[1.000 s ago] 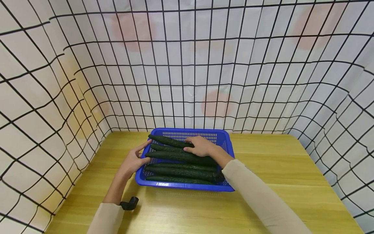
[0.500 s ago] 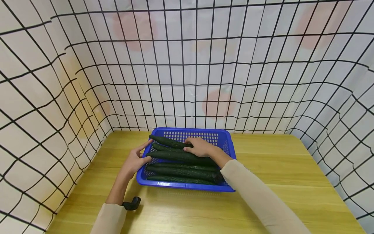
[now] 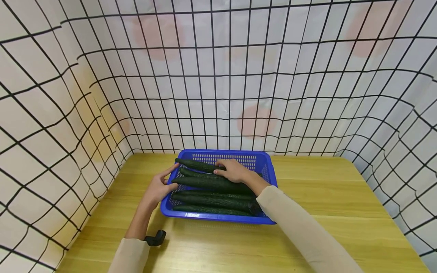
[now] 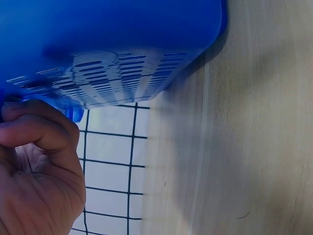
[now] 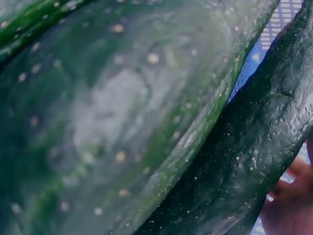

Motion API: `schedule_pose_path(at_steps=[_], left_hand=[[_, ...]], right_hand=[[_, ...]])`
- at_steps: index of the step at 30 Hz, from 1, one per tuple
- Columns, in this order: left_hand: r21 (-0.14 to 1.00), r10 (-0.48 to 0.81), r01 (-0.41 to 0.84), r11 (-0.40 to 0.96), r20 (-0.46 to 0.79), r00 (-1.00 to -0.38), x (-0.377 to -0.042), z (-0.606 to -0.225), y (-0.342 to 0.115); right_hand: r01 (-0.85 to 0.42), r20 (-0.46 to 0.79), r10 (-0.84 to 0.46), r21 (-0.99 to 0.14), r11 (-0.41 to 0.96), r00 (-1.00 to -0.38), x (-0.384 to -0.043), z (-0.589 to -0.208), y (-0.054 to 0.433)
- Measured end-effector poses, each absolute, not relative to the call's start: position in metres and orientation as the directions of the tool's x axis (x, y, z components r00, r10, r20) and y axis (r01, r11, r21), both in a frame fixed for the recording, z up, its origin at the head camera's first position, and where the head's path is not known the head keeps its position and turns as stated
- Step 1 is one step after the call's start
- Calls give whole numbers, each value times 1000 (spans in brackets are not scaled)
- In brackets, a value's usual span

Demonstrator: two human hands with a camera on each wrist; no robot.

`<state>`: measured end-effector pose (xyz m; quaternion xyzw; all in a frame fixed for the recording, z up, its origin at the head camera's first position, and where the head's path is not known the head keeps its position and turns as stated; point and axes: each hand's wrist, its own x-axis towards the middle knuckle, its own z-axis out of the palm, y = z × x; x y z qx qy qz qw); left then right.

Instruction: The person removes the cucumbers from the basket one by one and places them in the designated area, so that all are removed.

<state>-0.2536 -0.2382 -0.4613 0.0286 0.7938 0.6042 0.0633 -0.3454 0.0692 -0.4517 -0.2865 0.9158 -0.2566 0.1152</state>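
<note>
A blue plastic basket [image 3: 218, 217] with slotted walls holds several long dark green cucumbers lying side by side. My left hand [image 3: 157, 188] grips the basket's left rim, thumb on the near side and index finger stretched along it; the left wrist view shows its other fingers [image 4: 41, 129] curled at the rim. Inside the basket, my right hand [image 3: 235, 170] grips the rearmost cucumber [image 3: 196, 164], whose left end rests up at the rim. Below that hand lies a thicker cucumber [image 3: 208, 183]. In the right wrist view a large cucumber [image 5: 112, 117] fills most of the picture.
The basket stands on a yellowish wooden table [image 3: 317, 197], near its back edge. White sheeting behind a black wire grid [image 3: 228, 98] walls in the back and both sides. A black band [image 3: 156, 238] sits on the left wrist.
The right hand has shifted slightly toward the back, its thumb a little higher, and a cucumber end now shows right of the wrist. The left hand keeps its place on the rim.
</note>
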Motion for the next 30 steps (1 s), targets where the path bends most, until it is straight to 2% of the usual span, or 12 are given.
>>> schedule_pose_path(at_steps=[9, 19, 30], left_hand=[[958, 111, -34, 284, -68, -992, -255, -461, -237], [961, 112, -39, 274, -72, -991, -254, -463, -238], [958, 118, -37, 285, -73, -990, -255, -461, -238]], right_hand=[[-493, 29, -575, -550, 673, -818, -346, -444, 72], [-517, 100, -540, -476, 712, -836, -335, -425, 82], [-573, 197, -549, -443, 690, -813, -328, -401, 94]])
